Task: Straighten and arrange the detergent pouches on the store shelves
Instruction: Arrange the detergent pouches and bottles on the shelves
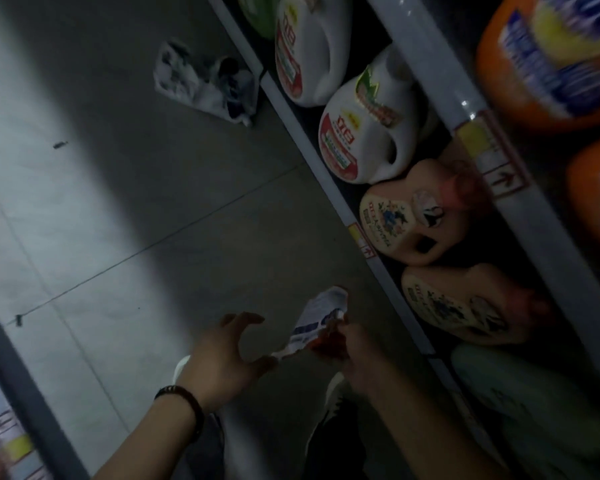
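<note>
We see the right hand (354, 344) pinching a crumpled white, blue and red pouch (317, 318) above the floor (118, 202), just beside the bottom shelf (326, 174). The left hand (222, 355), a dark bracelet (184, 396) on its wrist, is spread wide with curved fingers at the pouch's lower end, holding nothing. White jugs (361, 133) and tan jugs (406, 223) line that shelf; a second pouch (205, 83) lies crumpled on the floor near it.

We log a grey tiled floor (101, 220), a white red-labelled jug (309, 46) beside a second white jug (361, 133), then a peach floral-label jug (395, 223), another peach jug (458, 306), a blurry pale green jug (520, 393), two orange bottles (541, 57) (596, 188) above, and a yellow price tag (475, 140).
</note>
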The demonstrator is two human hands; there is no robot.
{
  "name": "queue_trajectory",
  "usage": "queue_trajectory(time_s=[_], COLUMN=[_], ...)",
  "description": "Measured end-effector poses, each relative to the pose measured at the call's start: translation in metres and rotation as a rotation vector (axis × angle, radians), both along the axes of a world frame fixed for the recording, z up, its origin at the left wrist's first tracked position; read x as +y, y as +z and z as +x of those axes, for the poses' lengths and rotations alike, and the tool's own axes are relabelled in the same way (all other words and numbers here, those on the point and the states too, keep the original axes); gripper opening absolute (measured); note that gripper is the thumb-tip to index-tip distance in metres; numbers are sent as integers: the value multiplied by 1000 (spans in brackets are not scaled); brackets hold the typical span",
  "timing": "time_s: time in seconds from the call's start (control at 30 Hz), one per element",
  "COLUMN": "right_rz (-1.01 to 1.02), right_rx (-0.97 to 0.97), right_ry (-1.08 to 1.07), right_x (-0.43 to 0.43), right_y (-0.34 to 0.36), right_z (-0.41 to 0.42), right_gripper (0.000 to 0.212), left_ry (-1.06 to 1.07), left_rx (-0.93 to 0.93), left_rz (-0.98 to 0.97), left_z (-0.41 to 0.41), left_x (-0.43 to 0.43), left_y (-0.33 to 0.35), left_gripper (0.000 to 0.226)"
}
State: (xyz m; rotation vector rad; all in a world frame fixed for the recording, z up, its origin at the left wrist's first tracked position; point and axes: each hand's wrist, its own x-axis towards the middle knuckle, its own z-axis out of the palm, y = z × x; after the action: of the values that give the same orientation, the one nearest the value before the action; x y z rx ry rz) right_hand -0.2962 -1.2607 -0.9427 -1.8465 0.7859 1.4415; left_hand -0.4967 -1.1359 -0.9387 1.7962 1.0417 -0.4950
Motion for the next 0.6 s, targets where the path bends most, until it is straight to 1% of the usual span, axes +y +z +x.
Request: queue_trajectory(time_s=[0.07,0.13,0.23,0.27,0.3,0.37,0.43,0.5,0.6], right_rz=[33,80,126,135,142,167,237,280,353], right_rx=[-1,26,46,58,72,92,109,119,123], right_ry=[-91,-182,-292,-311,-350,-440,-520,-548,-534], right_x=[-10,-17,-14,-12,-8,-1,6,10,11], right_y=[48,96,165,184,205,249,290,328,381], right_z=[-9,-17,-24,-25,-27,-33,-38,-39,-35], right_gripper=[26,28,27,25,23,18,17,19,13], left_ry=[-66,-83,-4,21,42,100,143,163,162], left_rx=[-23,-74,-145,-167,-200,-288,-348,-401,-493], left_rz=[-26,-53,-118,-126,-122,-88,-39,30,62], left_z=[-3,-7,-18,-21,-23,-26,-25,-22,-17], left_x=[-5,-9,-7,-5,-3,4,11,17,31], left_y=[22,46,84,98,113,147,184,217,272], left_gripper=[78,83,101,101,96,78,63,58,47])
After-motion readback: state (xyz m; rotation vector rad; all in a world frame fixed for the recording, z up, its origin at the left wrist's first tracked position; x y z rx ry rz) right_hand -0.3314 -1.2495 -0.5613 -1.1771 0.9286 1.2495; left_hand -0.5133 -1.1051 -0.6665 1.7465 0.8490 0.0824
